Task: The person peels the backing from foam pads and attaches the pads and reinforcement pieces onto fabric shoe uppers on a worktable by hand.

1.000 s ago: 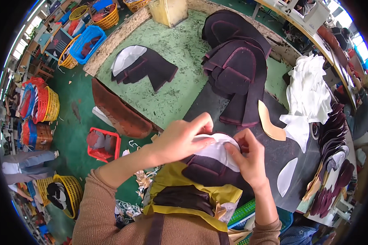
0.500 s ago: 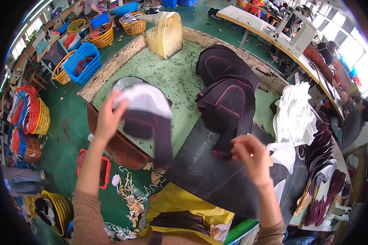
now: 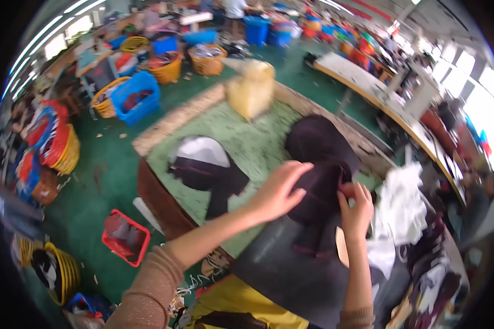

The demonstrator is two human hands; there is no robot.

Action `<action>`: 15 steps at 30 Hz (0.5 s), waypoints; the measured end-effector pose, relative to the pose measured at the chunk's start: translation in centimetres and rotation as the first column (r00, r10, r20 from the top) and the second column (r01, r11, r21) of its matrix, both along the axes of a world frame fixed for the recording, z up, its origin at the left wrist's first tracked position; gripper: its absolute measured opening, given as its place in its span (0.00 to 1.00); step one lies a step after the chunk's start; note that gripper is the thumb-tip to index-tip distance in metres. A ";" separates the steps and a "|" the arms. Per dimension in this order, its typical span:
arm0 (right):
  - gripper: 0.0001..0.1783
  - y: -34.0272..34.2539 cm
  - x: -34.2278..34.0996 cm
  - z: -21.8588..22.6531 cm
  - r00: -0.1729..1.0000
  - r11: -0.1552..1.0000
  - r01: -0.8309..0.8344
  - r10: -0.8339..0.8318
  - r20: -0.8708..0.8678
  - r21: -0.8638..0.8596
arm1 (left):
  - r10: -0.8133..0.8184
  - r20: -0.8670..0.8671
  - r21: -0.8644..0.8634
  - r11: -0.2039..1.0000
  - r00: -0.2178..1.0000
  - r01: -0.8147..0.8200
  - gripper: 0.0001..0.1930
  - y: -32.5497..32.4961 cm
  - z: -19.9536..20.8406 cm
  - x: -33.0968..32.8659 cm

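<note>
A stack of dark curved fabric pieces with purplish edges (image 3: 318,189) lies across the table and a black board (image 3: 280,263). My right hand (image 3: 358,207) pinches the raised right edge of the top piece. My left hand (image 3: 280,192) reaches over the left side of the stack with thumb and fingers apart, holding nothing; whether it touches the fabric I cannot tell. Further left on the green tabletop (image 3: 247,137) lie dark pieces with a white rounded patch (image 3: 202,152). A pale curved piece (image 3: 341,247) shows beside my right wrist.
A yellowish block-shaped container (image 3: 251,93) stands at the table's far corner. Crumpled white material (image 3: 400,205) and layered dark pieces (image 3: 428,247) lie at the right. A red basket (image 3: 126,238) is on the floor at left; yellow cloth (image 3: 247,304) hangs at the near edge.
My left hand has let go of the white-and-dark piece, which now lies on the left, and moved right to the stack. My right hand has taken an edge. The view has shifted.
</note>
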State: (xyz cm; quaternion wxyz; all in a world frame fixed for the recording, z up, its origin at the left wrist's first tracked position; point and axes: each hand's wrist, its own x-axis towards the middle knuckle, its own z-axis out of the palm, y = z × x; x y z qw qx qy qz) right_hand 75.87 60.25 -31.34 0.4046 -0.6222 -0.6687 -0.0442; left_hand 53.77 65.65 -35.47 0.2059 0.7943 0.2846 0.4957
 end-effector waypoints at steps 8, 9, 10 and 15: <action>0.03 -7.6 -5.6 4.2 0.776 0.959 -0.237 0.284 -0.563 0.157 | 0.053 -0.062 0.174 0.984 0.997 -0.042 0.17 -4.8 5.4 -1.7; 0.03 -8.4 -6.3 4.9 0.763 0.949 -0.248 0.314 -0.565 0.193 | -0.002 -0.004 0.116 0.993 1.000 0.003 0.10 -6.3 7.3 -2.1; 0.03 -9.2 -7.0 6.1 0.756 0.946 -0.250 0.323 -0.570 0.205 | -0.053 0.017 0.090 0.995 0.998 0.051 0.10 -7.9 8.9 -2.5; 0.03 -13.8 -5.8 8.5 0.858 0.966 -0.258 0.235 -0.457 0.012 | -0.138 0.069 -0.051 0.989 0.988 0.142 0.10 -12.5 10.5 -1.1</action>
